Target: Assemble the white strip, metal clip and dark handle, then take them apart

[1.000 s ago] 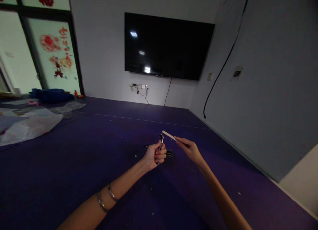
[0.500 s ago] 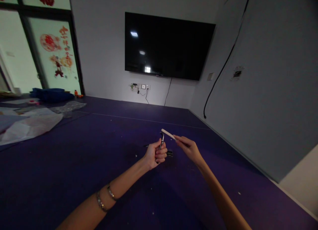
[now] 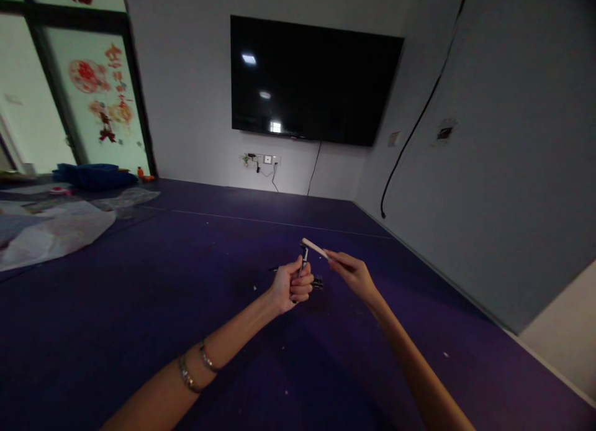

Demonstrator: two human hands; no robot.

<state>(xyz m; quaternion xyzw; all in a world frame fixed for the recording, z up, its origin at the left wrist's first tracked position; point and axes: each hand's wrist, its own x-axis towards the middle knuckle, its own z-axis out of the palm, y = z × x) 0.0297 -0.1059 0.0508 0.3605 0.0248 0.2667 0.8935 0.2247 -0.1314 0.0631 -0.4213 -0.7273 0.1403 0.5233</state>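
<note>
My left hand is closed around a slim silver-and-black handled tool, held upright with its small dark head at the top; its exact kind does not show. My right hand pinches the lower right end of a thin pale stick. The stick slants up to the left, and its rounded tip is at the tool's head; whether they touch I cannot tell. Behind my left hand, a small dark object lies on the purple floor, partly hidden. A thin black piece pokes out left of that hand.
White plastic sheeting and a blue bundle lie on the floor at left. A black television hangs on the far wall above sockets. A black cable dangles along the right wall.
The view has shifted very slightly. Both hands keep their hold and nearly the same position, with the stick's tip still at the tool's head.
</note>
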